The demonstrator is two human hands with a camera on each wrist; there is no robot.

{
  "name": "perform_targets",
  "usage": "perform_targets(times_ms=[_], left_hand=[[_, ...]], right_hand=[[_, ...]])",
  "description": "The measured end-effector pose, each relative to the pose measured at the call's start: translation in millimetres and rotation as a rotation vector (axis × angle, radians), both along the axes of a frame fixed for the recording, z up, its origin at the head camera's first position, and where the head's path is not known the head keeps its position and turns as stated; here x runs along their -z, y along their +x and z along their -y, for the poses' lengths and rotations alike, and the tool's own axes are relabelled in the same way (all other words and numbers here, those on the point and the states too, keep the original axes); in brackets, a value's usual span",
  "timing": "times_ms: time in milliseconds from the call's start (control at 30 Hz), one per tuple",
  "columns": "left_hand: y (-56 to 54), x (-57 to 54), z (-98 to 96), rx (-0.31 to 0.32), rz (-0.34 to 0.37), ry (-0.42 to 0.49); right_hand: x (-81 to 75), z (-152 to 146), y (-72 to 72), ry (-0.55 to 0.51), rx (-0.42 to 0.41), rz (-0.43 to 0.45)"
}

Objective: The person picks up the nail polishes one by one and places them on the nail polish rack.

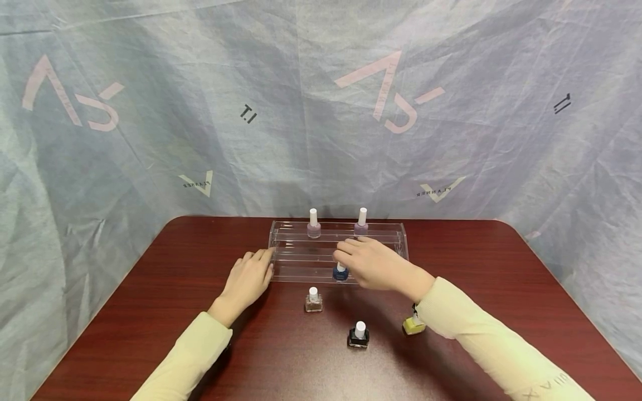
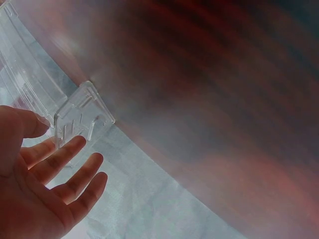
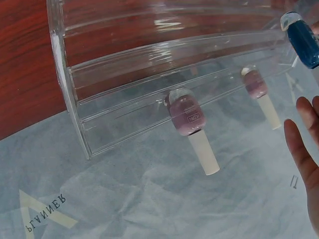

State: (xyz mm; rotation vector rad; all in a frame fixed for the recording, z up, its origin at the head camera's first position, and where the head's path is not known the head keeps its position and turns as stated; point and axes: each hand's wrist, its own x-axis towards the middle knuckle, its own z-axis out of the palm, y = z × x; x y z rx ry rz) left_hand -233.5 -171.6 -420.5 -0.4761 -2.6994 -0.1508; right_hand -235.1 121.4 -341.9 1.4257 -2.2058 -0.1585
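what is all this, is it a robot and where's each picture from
No robot: a person works bare-handed. The wide picture comes from a head-worn camera, the other two from wrist cameras. On the dark red table are a brown glass nail polish bottle, a black one, a yellow-green one and a clear plastic rack with two white-capped lilac bottles at its back. The left hand rests at the rack's left end. The right hand seems to pinch a white-capped dark blue bottle at the rack's front; its grip is partly hidden.
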Motion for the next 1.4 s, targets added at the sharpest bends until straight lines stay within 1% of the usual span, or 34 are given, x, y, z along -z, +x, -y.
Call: perform_targets(times_ms=[167, 700, 967, 1400], left_hand=[[-0.3, -0.2, -0.2, -0.002, -0.001, 0.000], [0.2, -1.1, -0.5, 0.001, -0.002, -0.004], [0.4, -1.4, -0.6, -0.001, -0.006, -0.002], [1.3, -1.7, -0.4, -0.006, 0.014, 0.001]], right_hand=[[-2.6, 3, -5.3, -0.013, -0.001, -0.003], [-10.1, 15, -22.1, -0.017, 0.042, 0.048], [-12.1, 22, -33.8, -0.022, 0.053, 0.015], [-10.8, 33, -46.3, -0.051, 0.064, 0.029]])
